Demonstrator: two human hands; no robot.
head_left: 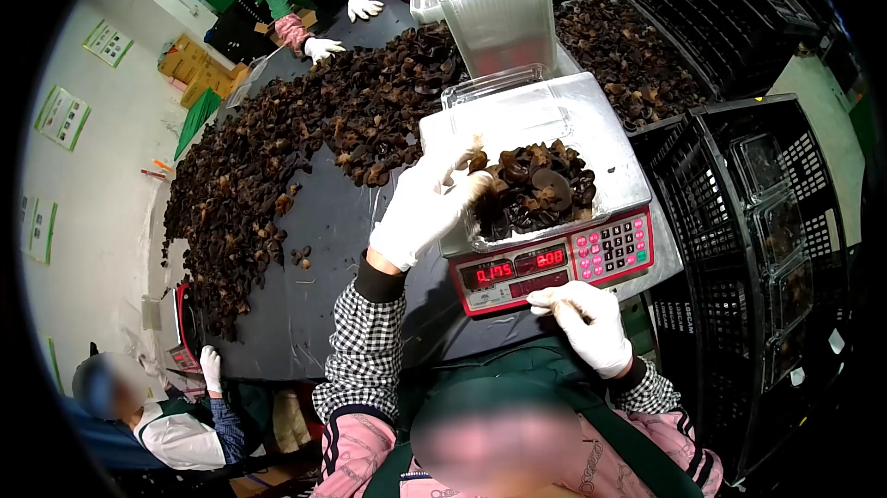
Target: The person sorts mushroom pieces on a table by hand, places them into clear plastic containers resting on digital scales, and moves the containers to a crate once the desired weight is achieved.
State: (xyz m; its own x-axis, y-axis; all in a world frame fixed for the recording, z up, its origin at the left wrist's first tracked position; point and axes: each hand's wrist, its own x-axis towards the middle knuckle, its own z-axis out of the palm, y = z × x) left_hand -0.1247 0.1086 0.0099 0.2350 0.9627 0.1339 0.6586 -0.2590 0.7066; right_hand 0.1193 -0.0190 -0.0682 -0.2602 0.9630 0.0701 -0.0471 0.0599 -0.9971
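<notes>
Head cam's got a tray (494, 243) of wood ears (540, 186) on the scale (621, 170), probably for weighing, left hand (423, 210) fingers parted, can't tell if right hand (591, 324) grips anything.

White-gloved left hand (425, 207) at the edge of a clear tray (545, 234) of dark mushrooms (542, 186) on a red-fronted scale (565, 264); gloved right hand (591, 324) at the scale's front edge; more mushrooms heaped (323, 105) across the dark worktop (328, 221); stacked clear containers (494, 22) behind.
</notes>
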